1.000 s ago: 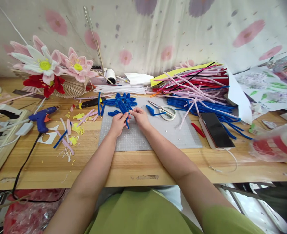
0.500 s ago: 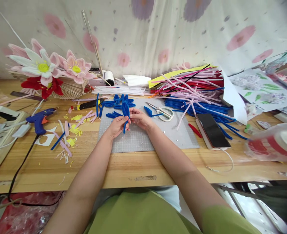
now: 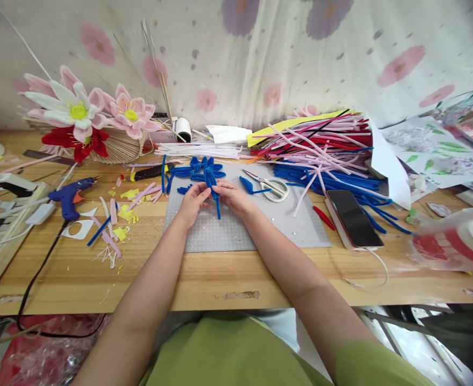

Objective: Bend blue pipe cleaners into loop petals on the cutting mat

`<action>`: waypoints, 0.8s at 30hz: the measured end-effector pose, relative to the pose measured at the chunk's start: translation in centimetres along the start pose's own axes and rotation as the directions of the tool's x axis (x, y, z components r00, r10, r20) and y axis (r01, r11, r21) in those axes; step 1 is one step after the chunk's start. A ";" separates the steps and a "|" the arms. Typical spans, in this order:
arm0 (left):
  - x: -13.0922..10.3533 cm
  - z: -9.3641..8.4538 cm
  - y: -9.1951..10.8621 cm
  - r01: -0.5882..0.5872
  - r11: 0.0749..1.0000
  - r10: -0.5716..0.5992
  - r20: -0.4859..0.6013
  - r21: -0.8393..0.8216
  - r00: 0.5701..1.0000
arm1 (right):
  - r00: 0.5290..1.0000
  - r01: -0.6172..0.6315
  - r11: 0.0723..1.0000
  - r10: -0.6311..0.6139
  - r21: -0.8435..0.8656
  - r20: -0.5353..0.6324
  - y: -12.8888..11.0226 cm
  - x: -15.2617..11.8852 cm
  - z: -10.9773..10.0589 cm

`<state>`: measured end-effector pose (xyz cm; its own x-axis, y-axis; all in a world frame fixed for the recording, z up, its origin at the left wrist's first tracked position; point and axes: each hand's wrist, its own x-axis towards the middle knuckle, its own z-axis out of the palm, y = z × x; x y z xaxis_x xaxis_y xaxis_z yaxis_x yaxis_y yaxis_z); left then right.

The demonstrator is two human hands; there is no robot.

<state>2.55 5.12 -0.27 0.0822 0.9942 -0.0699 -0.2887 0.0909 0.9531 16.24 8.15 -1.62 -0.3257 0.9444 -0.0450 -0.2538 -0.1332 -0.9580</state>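
Between my two hands, above the grey cutting mat, is a petal of bent blue pipe cleaner with its stem end pointing down toward me. My left hand pinches it from the left side, and the fingers of my right hand close on it from the right. Just behind them lie more shaped blue pipe cleaner pieces on the mat. To the right of my hands sit a single blue petal and a pair of white-handled scissors.
A blue glue gun and yellow scraps lie left. Fuzzy flowers stand at the back left. Bundles of pink and red pipe cleaners, blue pipe cleaners, a phone and a bagged cup are right.
The blue petal has tilted, its stem end swinging slightly to the right. My fingers have shifted their hold on it. The whole view has moved a little.
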 end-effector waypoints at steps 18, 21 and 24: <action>0.5 0.2 -0.5 -0.002 0.992 -0.021 -0.179 -0.126 0.984 | 0.980 0.155 0.971 -0.174 -0.180 -0.093 0.1 -0.2 1.4; 0.4 0.3 -0.6 0.034 0.993 -0.053 -0.173 -0.111 0.984 | 0.979 0.152 0.971 -0.174 -0.185 -0.109 0.0 -0.3 1.5; 0.6 0.3 -0.8 0.004 0.999 -0.011 -0.213 -0.033 0.977 | 0.979 0.135 0.976 -0.157 -0.169 -0.127 0.0 -0.3 1.5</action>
<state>3.08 5.62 -1.00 -0.1197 0.9827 -0.1415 -0.3201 0.0967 0.9424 14.96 7.41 -1.21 -0.1632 0.9841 0.0707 -0.1382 0.0482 -0.9892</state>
